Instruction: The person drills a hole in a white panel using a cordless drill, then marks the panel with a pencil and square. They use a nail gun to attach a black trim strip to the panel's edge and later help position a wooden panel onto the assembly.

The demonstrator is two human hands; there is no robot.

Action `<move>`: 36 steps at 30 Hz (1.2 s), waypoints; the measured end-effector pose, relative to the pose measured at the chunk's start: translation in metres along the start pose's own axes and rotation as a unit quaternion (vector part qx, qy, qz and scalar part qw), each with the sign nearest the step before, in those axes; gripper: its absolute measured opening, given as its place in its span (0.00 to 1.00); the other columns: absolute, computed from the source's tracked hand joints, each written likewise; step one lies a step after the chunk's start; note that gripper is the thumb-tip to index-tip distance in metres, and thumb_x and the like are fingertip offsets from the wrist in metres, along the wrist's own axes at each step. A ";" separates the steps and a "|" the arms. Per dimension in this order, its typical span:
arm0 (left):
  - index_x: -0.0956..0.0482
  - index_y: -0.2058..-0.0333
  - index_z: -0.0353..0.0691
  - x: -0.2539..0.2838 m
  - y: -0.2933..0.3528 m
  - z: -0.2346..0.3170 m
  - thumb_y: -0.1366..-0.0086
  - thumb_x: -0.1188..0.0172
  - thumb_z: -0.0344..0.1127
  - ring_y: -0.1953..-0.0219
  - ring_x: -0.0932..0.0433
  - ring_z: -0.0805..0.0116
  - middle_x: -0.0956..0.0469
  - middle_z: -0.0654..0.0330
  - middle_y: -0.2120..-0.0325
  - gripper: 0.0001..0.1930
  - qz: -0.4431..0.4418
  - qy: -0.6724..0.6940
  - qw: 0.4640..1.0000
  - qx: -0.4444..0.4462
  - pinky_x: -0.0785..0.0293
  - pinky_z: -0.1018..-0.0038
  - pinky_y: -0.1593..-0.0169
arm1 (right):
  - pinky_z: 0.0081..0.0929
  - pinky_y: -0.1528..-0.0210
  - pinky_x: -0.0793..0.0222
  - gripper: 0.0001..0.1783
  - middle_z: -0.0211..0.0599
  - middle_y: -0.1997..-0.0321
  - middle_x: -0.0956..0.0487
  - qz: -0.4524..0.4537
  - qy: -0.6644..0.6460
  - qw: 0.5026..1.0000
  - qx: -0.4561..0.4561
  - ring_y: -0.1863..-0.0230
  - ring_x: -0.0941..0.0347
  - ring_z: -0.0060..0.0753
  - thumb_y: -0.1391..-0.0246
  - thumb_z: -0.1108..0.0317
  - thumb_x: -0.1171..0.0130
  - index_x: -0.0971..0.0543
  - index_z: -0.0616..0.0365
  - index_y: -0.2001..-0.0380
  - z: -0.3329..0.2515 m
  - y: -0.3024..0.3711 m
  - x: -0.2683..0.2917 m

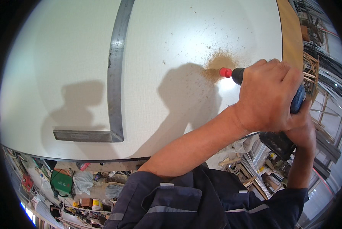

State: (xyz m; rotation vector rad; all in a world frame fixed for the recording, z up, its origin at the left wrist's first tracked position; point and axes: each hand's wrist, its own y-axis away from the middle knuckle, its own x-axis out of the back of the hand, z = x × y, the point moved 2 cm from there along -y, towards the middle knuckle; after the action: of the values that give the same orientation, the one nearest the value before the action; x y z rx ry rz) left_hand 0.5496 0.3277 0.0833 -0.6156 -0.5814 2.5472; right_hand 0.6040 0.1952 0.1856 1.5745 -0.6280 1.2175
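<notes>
One steel square [116,72] is lying well left of our left grip [268,97], its long arm carrying markings too small for us to read. Nearer that grip, brown dust [221,60] is speckling the white worktop [148,45]. At the dust's near side, just left of our left grip, the red tip [225,72] of the drill [237,75] is pointing leftward in our view; whether it is touching, we are not able to tell. Our left grip, the nearer one, is clasping the drill's body; our right grip [301,124] is wrapping its handle, beside a black base [278,145] showing no legible brand.
</notes>
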 end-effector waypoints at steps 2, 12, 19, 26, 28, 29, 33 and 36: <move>0.28 0.70 0.42 0.001 -0.001 0.001 0.56 0.28 0.39 0.79 0.24 0.57 0.27 0.59 0.81 0.18 -0.023 -0.010 1.000 0.004 0.29 0.66 0.76 | 0.39 0.57 0.25 0.28 0.48 0.61 0.18 -0.011 -0.033 0.999 0.012 0.59 0.20 0.45 0.53 0.63 0.27 0.28 0.65 0.54 0.002 -0.001 -0.001; 0.27 0.70 0.43 0.004 0.005 0.005 0.57 0.28 0.41 0.79 0.23 0.57 0.25 0.58 0.80 0.19 -0.036 -0.011 0.999 -0.005 0.29 0.65 0.75 | 0.41 0.54 0.26 0.30 0.53 0.57 0.20 -0.005 -0.035 0.999 0.003 0.55 0.21 0.46 0.54 0.61 0.26 0.28 0.68 0.55 0.005 0.007 -0.011; 0.25 0.68 0.39 0.000 0.008 0.007 0.58 0.28 0.43 0.75 0.22 0.55 0.23 0.54 0.76 0.21 -0.050 -0.008 0.999 0.012 0.29 0.62 0.71 | 0.37 0.50 0.24 0.42 0.54 0.53 0.18 -0.035 0.036 0.999 0.001 0.50 0.22 0.36 0.50 0.53 0.23 0.34 0.70 0.46 0.027 0.001 -0.006; 0.24 0.67 0.37 -0.004 0.009 0.005 0.58 0.29 0.43 0.73 0.21 0.54 0.23 0.53 0.75 0.22 -0.064 -0.023 0.997 0.027 0.29 0.61 0.68 | 0.37 0.49 0.24 0.46 0.53 0.51 0.18 -0.042 0.010 0.999 -0.006 0.49 0.22 0.36 0.54 0.53 0.21 0.35 0.71 0.44 0.028 -0.005 -0.002; 0.26 0.68 0.40 -0.003 0.006 0.004 0.57 0.28 0.43 0.77 0.22 0.57 0.25 0.56 0.78 0.21 -0.039 -0.031 0.999 0.007 0.29 0.64 0.73 | 0.37 0.49 0.24 0.46 0.54 0.50 0.19 -0.037 0.024 0.999 -0.016 0.48 0.22 0.37 0.54 0.53 0.21 0.36 0.71 0.43 0.035 -0.006 -0.004; 0.27 0.68 0.42 -0.003 0.006 0.004 0.57 0.27 0.43 0.79 0.23 0.59 0.26 0.58 0.80 0.21 -0.027 -0.036 0.999 -0.003 0.29 0.66 0.75 | 0.38 0.49 0.24 0.47 0.54 0.50 0.19 -0.033 0.031 0.999 -0.025 0.48 0.22 0.37 0.54 0.53 0.21 0.36 0.71 0.43 0.035 -0.005 -0.006; 0.25 0.68 0.39 0.004 0.008 0.007 0.57 0.28 0.43 0.75 0.22 0.56 0.25 0.55 0.77 0.21 -0.083 -0.014 0.996 0.020 0.29 0.62 0.71 | 0.39 0.49 0.25 0.45 0.54 0.51 0.19 -0.022 0.033 0.999 -0.032 0.48 0.21 0.39 0.52 0.51 0.23 0.36 0.69 0.43 0.022 0.006 -0.010; 0.26 0.68 0.41 0.004 0.005 0.008 0.58 0.27 0.42 0.78 0.23 0.57 0.26 0.58 0.79 0.21 -0.048 -0.012 0.999 0.003 0.29 0.64 0.75 | 0.39 0.48 0.26 0.42 0.52 0.50 0.19 -0.035 0.042 0.998 -0.033 0.48 0.21 0.39 0.50 0.50 0.25 0.34 0.67 0.45 0.019 0.010 -0.008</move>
State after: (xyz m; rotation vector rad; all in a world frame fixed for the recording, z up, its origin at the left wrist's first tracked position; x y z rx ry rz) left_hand 0.5411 0.3237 0.0858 -0.5433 -0.5968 2.4681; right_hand 0.6003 0.1726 0.1823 1.4707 -0.5493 1.1912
